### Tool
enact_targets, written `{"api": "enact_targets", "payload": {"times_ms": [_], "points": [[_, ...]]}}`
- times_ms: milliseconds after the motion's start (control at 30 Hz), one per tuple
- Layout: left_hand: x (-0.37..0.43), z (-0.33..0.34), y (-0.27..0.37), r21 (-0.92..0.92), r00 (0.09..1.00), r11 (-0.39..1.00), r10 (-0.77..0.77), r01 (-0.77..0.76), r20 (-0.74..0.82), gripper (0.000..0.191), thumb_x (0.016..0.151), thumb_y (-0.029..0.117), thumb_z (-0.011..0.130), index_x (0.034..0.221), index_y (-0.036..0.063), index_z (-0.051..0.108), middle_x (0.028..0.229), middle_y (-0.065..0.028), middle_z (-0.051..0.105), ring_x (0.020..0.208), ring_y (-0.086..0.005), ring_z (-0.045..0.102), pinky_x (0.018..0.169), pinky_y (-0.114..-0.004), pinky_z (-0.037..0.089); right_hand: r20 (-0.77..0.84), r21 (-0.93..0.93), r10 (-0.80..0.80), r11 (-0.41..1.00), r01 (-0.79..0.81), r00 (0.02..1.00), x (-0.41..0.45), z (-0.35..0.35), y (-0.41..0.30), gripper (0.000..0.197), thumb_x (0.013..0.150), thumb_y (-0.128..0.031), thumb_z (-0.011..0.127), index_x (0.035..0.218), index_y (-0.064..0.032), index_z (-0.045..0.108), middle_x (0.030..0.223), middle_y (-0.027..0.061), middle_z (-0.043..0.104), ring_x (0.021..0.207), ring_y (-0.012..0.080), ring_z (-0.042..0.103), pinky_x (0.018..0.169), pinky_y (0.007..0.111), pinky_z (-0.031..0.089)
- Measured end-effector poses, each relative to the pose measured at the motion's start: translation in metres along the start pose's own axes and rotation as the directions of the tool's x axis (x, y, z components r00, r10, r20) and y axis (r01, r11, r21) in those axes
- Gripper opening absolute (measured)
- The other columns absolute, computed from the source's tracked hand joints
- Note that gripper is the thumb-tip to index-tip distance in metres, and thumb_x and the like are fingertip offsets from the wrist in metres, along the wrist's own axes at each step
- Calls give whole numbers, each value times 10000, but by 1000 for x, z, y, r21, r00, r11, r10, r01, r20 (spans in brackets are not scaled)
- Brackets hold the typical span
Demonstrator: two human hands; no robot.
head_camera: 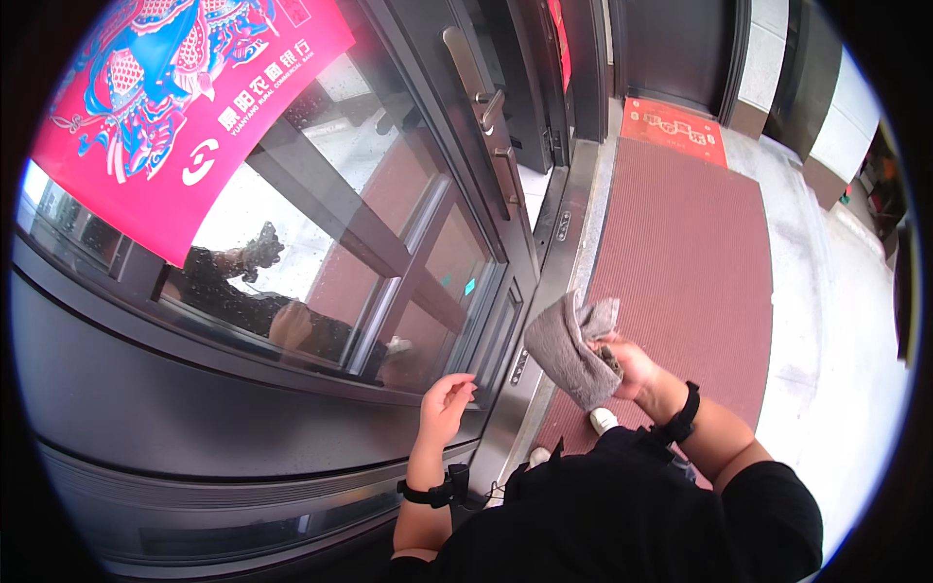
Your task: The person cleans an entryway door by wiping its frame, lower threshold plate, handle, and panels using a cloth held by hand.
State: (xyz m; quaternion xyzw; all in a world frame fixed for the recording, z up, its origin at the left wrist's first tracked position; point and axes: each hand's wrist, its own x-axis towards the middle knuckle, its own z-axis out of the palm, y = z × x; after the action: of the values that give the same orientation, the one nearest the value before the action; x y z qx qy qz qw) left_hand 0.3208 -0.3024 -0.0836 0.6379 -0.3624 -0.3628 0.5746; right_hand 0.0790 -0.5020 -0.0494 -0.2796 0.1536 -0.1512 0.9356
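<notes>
My right hand (635, 368) grips a folded grey towel (565, 353), held above a ribbed brown-red mat. A dark, dirty-looking patch shows on the cloth by my fingers. My left hand (443, 412) is raised in front of the lower part of a dark metal-framed glass door (397, 291), loosely curled and holding nothing. Whether it touches the frame is hard to judge. The glass pane (321, 262) carries many small drops or specks and reflects my arms. A pink printed poster (211, 109) with writing covers its upper left.
A metal lever handle (490, 109) juts from the door's edge. Beside the door runs a metal threshold (543, 306). The ribbed mat (685, 270) lies on pale paving, with a red-orange printed mat (674, 131) at its far end. Another dark door (678, 51) stands beyond.
</notes>
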Motion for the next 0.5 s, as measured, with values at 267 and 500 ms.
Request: {"api": "enact_targets", "payload": {"times_ms": [267, 500], "points": [[54, 136, 41, 150, 867, 917, 282, -370, 411, 601, 721, 154, 771, 1249, 39, 508, 1243, -79, 477, 1006, -175, 511, 802, -296, 418, -23, 352, 206, 918, -185, 978, -48, -82, -20, 359, 943, -314, 402, 1222, -110, 495, 1144, 149, 586, 946, 323, 617, 679, 413, 555], [89, 248, 50, 164, 873, 912, 289, -376, 394, 689, 686, 205, 804, 1262, 17, 478, 1266, -89, 445, 1074, -208, 494, 863, -320, 416, 24, 359, 173, 918, -170, 985, -74, -117, -94, 385, 946, -335, 415, 1247, -104, 483, 1138, 137, 592, 900, 315, 636, 619, 385, 580]]}}
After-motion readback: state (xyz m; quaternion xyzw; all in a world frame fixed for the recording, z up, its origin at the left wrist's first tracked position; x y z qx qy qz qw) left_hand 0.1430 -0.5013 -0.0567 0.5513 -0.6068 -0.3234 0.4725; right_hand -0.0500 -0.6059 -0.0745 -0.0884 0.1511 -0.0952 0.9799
